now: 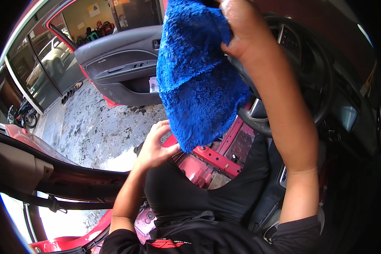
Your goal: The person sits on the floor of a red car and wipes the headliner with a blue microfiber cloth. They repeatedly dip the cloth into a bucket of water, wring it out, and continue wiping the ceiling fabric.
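A blue plush microfiber towel [197, 79] hangs in front of me, creased across its middle. My right hand [241, 28] grips it near the top edge, with the fingertips partly hidden. By the towel's lower left edge is my left hand [157, 144], its thumb and fingers spread apart; the towel overlaps the fingertips, so contact is unclear. Behind my right forearm stands the black steering wheel [325, 95] of a car. Below the towel, between my legs, the bare red metal floor [193, 170] shows, with a red crossmember [217, 160] running over it.
On the left the driver's door [123, 70] stands wide open above a worn grey floor [92, 127]. A seat belt [55, 204] hangs by the door pillar [82, 182]. A centre console [268, 190] lies to my right. Outside are a motorcycle [25, 116] and glass panels [47, 57] reflecting a car.
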`<state>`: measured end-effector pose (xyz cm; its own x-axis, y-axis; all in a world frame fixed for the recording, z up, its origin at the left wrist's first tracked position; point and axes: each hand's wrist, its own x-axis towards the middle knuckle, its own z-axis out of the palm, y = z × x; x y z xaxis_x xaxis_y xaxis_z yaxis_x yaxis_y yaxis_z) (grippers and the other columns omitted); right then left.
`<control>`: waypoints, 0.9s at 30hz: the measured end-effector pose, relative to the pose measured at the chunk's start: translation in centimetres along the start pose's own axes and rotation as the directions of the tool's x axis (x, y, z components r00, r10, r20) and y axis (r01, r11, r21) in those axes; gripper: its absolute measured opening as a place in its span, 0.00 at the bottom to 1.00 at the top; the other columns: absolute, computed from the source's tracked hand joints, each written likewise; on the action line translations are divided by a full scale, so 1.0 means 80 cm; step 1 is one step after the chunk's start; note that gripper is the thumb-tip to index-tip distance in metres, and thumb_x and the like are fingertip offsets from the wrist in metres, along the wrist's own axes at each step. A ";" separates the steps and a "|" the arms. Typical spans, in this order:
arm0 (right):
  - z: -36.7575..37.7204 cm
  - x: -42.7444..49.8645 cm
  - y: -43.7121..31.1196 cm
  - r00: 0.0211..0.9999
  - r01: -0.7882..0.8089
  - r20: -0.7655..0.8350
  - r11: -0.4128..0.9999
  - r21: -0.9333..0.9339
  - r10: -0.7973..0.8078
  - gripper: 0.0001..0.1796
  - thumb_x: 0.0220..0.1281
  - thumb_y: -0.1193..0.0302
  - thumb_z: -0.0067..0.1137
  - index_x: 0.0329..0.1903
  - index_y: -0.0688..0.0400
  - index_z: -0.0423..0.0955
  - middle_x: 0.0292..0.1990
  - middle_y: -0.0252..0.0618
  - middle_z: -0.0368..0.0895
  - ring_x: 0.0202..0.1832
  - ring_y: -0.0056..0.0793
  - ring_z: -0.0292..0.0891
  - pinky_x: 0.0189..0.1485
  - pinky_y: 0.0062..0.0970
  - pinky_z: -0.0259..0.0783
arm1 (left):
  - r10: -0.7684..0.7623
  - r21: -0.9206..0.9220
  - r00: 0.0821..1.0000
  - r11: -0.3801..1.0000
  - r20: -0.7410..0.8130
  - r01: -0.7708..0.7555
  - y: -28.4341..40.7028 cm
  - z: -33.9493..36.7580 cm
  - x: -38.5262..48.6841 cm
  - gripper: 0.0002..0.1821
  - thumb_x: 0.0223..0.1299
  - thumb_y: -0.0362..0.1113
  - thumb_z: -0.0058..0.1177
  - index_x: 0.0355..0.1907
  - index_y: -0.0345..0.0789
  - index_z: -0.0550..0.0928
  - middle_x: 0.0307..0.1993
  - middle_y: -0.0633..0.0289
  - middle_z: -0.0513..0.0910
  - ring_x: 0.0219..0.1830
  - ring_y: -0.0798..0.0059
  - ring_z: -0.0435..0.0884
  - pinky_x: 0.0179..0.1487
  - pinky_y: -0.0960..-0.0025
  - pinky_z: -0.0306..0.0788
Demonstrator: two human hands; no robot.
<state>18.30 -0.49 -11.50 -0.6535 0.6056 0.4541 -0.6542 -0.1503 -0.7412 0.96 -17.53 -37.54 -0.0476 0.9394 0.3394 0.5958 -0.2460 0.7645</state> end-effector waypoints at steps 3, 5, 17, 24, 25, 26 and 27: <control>0.005 0.007 0.017 1.000 0.022 -0.016 0.996 -0.088 -0.024 0.14 0.76 0.74 0.41 0.43 0.63 0.80 0.35 0.46 0.84 0.36 0.36 0.83 0.39 0.34 0.82 | 0.015 -0.670 0.977 0.725 -0.213 -0.157 0.017 0.039 0.002 0.42 0.58 0.38 0.71 0.72 0.32 0.65 0.65 0.54 0.75 0.64 0.67 0.75 0.70 0.59 0.67; 0.005 0.010 0.033 0.991 0.131 0.001 0.982 -0.137 -0.132 0.14 0.76 0.75 0.41 0.44 0.63 0.79 0.37 0.46 0.84 0.39 0.35 0.83 0.41 0.34 0.82 | 0.028 -0.434 0.893 0.867 -0.449 -0.245 0.022 0.059 0.011 0.43 0.59 0.34 0.69 0.73 0.33 0.62 0.66 0.54 0.73 0.65 0.65 0.75 0.71 0.58 0.66; 0.009 0.020 0.072 0.495 0.594 0.516 -0.161 -0.788 -0.699 0.12 0.64 0.78 0.53 0.40 0.66 0.86 0.44 0.55 0.89 0.46 0.45 0.87 0.54 0.33 0.80 | 0.380 0.334 0.729 0.917 -0.569 -0.218 0.124 -0.045 0.012 0.62 0.43 0.50 0.80 0.78 0.38 0.58 0.73 0.51 0.64 0.74 0.56 0.64 0.74 0.50 0.58; 0.034 0.010 0.066 0.719 0.584 0.369 0.224 -0.780 -0.589 0.10 0.62 0.72 0.63 0.41 0.64 0.87 0.36 0.54 0.89 0.37 0.45 0.88 0.44 0.36 0.81 | 0.282 0.152 0.553 0.951 -0.784 -0.269 0.120 -0.059 0.147 0.37 0.54 0.40 0.73 0.62 0.29 0.71 0.50 0.53 0.78 0.50 0.64 0.78 0.58 0.64 0.73; 0.034 0.009 0.061 0.758 0.524 0.334 0.219 -0.823 -0.560 0.10 0.62 0.71 0.63 0.40 0.63 0.87 0.35 0.53 0.89 0.37 0.45 0.88 0.44 0.36 0.81 | 0.255 0.078 0.569 0.945 -0.782 -0.316 0.113 -0.066 0.153 0.29 0.58 0.37 0.69 0.59 0.28 0.74 0.46 0.55 0.80 0.46 0.67 0.80 0.54 0.66 0.75; 0.033 0.008 0.055 0.794 0.463 0.296 0.213 -0.860 -0.530 0.10 0.63 0.70 0.63 0.40 0.63 0.87 0.35 0.52 0.89 0.37 0.45 0.88 0.44 0.37 0.80 | 0.233 0.056 0.597 0.952 -0.767 -0.300 0.107 -0.074 0.153 0.22 0.61 0.34 0.64 0.55 0.28 0.77 0.43 0.57 0.82 0.42 0.70 0.81 0.51 0.68 0.76; 0.031 0.007 0.047 0.825 0.404 0.258 0.205 -0.892 -0.503 0.10 0.63 0.69 0.63 0.39 0.62 0.88 0.34 0.51 0.89 0.36 0.44 0.88 0.44 0.37 0.80 | 0.240 0.042 0.627 0.949 -0.741 -0.313 0.104 -0.083 0.153 0.15 0.65 0.31 0.60 0.51 0.28 0.80 0.39 0.59 0.84 0.39 0.73 0.82 0.49 0.70 0.77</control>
<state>14.51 -2.64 -12.81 -0.3083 0.3737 0.8748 -0.0584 0.9105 -0.4095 -0.01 -9.64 -23.41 -0.4811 0.3536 0.8022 0.6138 -0.5174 0.5963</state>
